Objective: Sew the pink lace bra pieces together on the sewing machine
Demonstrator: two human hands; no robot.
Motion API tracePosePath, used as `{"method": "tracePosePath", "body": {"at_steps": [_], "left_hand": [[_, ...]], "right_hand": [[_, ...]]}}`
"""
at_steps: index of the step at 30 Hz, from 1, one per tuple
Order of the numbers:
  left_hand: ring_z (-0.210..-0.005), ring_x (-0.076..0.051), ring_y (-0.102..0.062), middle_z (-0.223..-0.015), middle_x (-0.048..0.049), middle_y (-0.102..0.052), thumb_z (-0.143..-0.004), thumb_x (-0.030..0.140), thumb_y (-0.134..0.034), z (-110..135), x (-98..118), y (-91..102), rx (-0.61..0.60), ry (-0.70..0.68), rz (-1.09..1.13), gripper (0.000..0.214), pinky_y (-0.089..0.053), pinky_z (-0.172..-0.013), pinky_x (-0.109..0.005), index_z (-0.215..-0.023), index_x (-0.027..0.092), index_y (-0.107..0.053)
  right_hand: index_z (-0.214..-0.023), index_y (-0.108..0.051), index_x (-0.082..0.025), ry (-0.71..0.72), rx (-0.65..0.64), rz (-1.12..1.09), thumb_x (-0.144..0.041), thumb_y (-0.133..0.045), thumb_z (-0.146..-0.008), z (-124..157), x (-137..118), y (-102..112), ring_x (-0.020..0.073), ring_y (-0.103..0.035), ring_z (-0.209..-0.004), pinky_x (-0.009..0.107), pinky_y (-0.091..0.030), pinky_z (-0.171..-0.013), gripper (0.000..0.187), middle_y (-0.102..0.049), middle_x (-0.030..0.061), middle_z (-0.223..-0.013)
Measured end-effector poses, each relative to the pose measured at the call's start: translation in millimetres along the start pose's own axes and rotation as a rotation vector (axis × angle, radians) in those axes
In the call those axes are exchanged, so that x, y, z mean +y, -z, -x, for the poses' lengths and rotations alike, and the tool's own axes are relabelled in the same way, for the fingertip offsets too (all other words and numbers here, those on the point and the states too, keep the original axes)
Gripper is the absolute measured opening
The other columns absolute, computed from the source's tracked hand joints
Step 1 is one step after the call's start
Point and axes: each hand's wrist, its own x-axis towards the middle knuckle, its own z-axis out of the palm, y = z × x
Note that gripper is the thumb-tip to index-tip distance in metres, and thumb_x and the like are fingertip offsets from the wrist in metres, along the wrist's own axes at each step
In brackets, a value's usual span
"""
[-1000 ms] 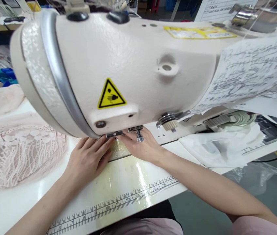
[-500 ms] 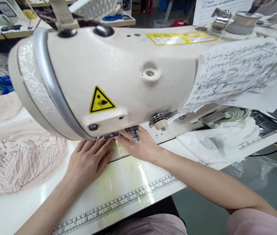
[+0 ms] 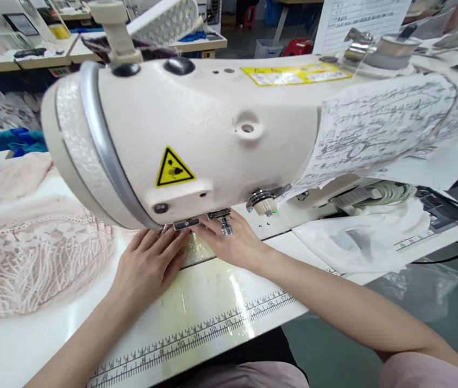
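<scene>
A cream sewing machine head hangs over both of my hands. My left hand lies flat on the bed with its fingers stretched out, the fingertips hidden under the machine head. From the right, my right hand reaches in beneath the metal thread guide, fingers extended and partly hidden by it. The fingertips of the two hands come close together near the needle area, which I cannot see. A pale pink lace garment with white fringe spreads to the left, its edge running toward my left fingers. What lies under the fingertips is hidden.
A printed ruler runs along the table's front edge. White cloth lies right of my right forearm, near a coiled cable. Handwritten paper covers the machine's arm. An LED lamp stands behind the head.
The camera view has shifted slightly, so the machine head appears a little lower and further right. Both hands keep nearly the same place under it.
</scene>
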Motion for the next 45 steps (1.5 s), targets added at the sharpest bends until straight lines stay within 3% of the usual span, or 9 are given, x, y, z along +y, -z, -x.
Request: {"method": "tracePosePath", "body": {"at_steps": [10,18,29,38,45], "left_hand": [[-0.104,-0.027,-0.063,-0.125,-0.0083,-0.066,-0.090,0.031,-0.057,-1.2,-0.3,1.4,-0.007,0.029,0.036,0.045,-0.045,-0.098,-0.046,-0.133,0.017,-0.056],[-0.100,-0.027,-0.063,-0.125,-0.0085,-0.066,-0.090,0.032,-0.055,-1.1,-1.1,2.4,-0.029,0.039,0.039,0.045,-0.045,-0.096,-0.047,-0.132,0.018,-0.056],[-0.101,-0.028,-0.064,-0.125,-0.0090,-0.066,-0.091,0.034,-0.054,-2.9,-0.7,1.6,-0.027,0.043,0.021,0.045,-0.045,-0.096,-0.047,-0.133,0.017,-0.055],[-0.104,-0.029,-0.063,-0.123,-0.0088,-0.067,-0.090,0.037,-0.052,-1.7,-1.1,0.2,-0.063,0.080,0.033,0.049,-0.044,-0.098,-0.048,-0.135,0.017,-0.051],[-0.100,-0.029,-0.064,-0.122,-0.0102,-0.067,-0.090,0.034,-0.052,-3.5,0.0,3.0,-0.033,0.049,0.017,0.042,-0.045,-0.095,-0.047,-0.126,0.014,-0.059]], "right_hand": [[-0.122,-0.062,-0.021,-0.034,-0.157,-0.065,-0.005,-0.054,-0.086,-0.2,-0.6,0.7,0.0210,-0.060,-0.101,0.039,-0.045,-0.096,0.041,-0.071,0.0051,-0.107],[-0.118,-0.064,-0.020,-0.006,-0.100,-0.005,-0.007,-0.055,-0.086,0.8,-1.1,0.1,0.0193,-0.061,-0.090,0.040,-0.044,-0.099,0.035,-0.072,0.0059,-0.105],[-0.121,-0.062,-0.024,-0.003,-0.166,0.011,-0.012,-0.053,-0.090,0.9,-0.6,1.4,0.0166,-0.062,-0.077,0.042,-0.044,-0.102,0.034,-0.074,0.0028,-0.097],[-0.112,-0.066,-0.022,0.009,-0.084,0.010,-0.010,-0.053,-0.090,-1.6,-0.7,2.8,0.0170,-0.063,-0.084,0.041,-0.041,-0.105,0.028,-0.073,0.0031,-0.104],[-0.112,-0.065,-0.018,0.027,-0.042,-0.020,-0.006,-0.050,-0.089,-2.5,-2.9,4.4,0.0156,-0.064,-0.085,0.036,-0.046,-0.093,0.030,-0.072,0.0036,-0.107]]}}
